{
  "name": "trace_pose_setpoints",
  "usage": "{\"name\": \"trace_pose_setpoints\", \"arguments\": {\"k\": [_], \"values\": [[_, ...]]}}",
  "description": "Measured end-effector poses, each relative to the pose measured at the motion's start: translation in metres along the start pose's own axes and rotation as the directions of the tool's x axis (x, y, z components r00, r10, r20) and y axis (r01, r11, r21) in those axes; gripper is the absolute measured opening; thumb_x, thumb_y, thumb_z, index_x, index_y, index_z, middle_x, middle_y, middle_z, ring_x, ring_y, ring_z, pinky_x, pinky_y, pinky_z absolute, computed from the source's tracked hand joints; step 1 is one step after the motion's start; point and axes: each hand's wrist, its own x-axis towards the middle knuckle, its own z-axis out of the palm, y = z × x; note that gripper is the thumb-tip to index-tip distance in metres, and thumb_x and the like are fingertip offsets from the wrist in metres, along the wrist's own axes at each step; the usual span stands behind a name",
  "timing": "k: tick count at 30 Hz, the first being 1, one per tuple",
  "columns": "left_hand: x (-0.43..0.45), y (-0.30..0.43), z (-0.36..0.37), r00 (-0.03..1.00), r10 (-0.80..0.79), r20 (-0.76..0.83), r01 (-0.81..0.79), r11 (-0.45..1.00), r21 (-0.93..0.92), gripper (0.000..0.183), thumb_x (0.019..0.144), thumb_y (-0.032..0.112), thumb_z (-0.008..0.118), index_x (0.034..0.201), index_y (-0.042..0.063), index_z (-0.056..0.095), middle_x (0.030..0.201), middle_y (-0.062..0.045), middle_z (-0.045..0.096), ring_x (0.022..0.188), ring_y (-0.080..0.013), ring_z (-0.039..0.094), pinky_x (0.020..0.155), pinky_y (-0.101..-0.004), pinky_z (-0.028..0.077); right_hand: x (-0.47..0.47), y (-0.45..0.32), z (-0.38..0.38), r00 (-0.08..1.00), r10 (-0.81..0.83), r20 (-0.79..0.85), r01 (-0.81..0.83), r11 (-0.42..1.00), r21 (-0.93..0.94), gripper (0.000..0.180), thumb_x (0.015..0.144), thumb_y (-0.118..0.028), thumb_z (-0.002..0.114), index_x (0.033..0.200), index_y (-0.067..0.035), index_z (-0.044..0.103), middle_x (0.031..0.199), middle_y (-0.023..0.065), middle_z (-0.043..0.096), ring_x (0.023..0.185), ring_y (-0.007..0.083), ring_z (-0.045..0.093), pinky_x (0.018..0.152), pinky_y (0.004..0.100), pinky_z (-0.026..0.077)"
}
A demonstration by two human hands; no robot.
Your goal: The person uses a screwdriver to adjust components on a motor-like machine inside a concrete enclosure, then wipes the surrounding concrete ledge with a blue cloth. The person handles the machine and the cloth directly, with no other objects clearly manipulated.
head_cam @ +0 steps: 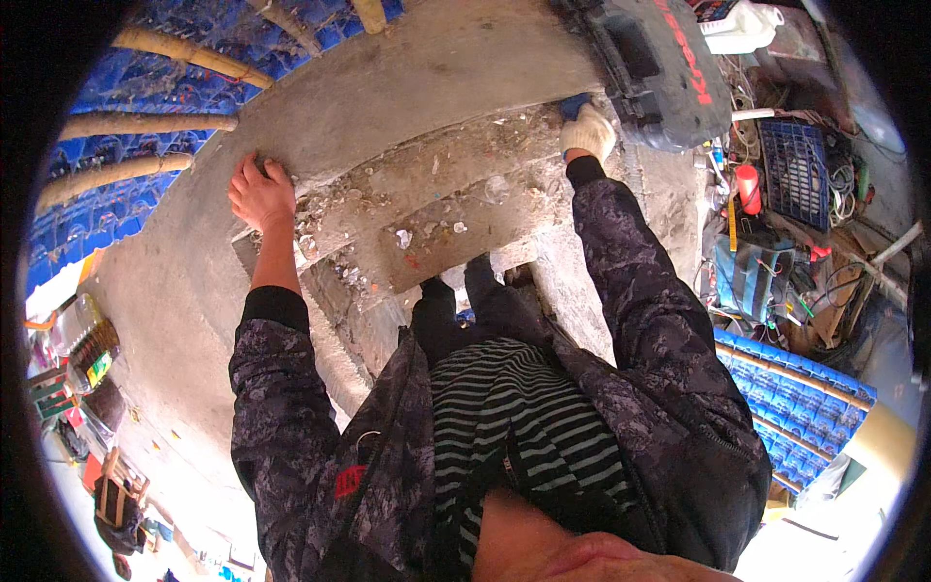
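Observation:
My bare left hand (pixel 263 193) rests on a grey concrete surface (pixel 407 94), near the left end of a debris-strewn ledge. Its fingers are bent and spread a little, with a dark patch between thumb and fingers that may be shadow. At the ledge's far right end is my right hand (pixel 590 132), in a whitish knit glove. A dark blue patch (pixel 574 106) shows at its fingers; whether it is the glove's coating or a held thing is unclear. Between my hands, flakes and dirt lie on the ledge (pixel 436 174) and on a lower step (pixel 465 236).
A black plastic tool case (pixel 640 80) with red lettering stands beside my right hand. To the right are a white jug (pixel 742 29), a blue crate (pixel 793 171), a red cylinder (pixel 747 189), and tangled cables. Wooden poles (pixel 153 125) cross blue corrugated sheeting upper left. A large bottle (pixel 93 356) stands left.

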Motion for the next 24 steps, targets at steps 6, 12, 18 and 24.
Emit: {"name": "trace_pose_setpoints", "arguments": {"k": [6,12,18,24], "values": [[0.000,0.003,-0.005,1.000,-0.011,0.018,0.011,1.000,-0.002,0.046,0.099,0.046,0.053,0.140,0.025,0.059,0.149,0.000,0.053,0.137,-0.0304,0.045,0.109,-0.0516,0.039,-0.017,0.013,-0.015,0.988,-0.144,-0.065,0.149,0.986,0.076,0.032,0.077,-0.016,0.068,0.108,-0.010,0.071,0.104,0.0194,0.072,0.098,0.0387,0.070,0.089,0.0483,0.055],[0.000,0.002,-0.003,0.998,-0.039,0.040,0.038,0.999,0.013,0.046,0.099,0.047,0.054,0.139,0.026,0.060,0.148,0.000,0.053,0.136,-0.0311,0.045,0.110,-0.0518,0.038,0.012,0.020,0.005,0.999,0.001,-0.040,-0.001,1.000,-0.002,0.031,0.078,-0.017,0.064,0.106,-0.009,0.074,0.099,0.0197,0.075,0.096,0.0381,0.072,0.085,0.0479,0.056],[0.000,0.004,-0.005,0.995,-0.060,0.083,0.061,0.998,-0.014,0.048,0.098,0.047,0.054,0.141,0.026,0.059,0.148,0.000,0.053,0.140,-0.0307,0.043,0.113,-0.0510,0.036,-0.012,-0.010,0.008,0.998,-0.037,-0.052,0.047,0.973,0.226,0.016,0.078,-0.012,0.063,0.092,-0.009,0.071,0.097,0.0204,0.073,0.097,0.0411,0.069,0.086,0.0483,0.055],[0.001,0.002,-0.004,0.996,-0.050,0.076,0.052,0.998,-0.030,0.051,0.099,0.050,0.053,0.142,0.025,0.058,0.151,-0.001,0.051,0.141,-0.0310,0.042,0.115,-0.0519,0.033,-0.042,-0.032,-0.001,0.967,-0.251,-0.038,0.253,0.945,0.207,0.024,0.073,-0.014,0.067,0.096,-0.007,0.071,0.100,0.0207,0.073,0.101,0.0412,0.068,0.092,0.0498,0.053]]}}
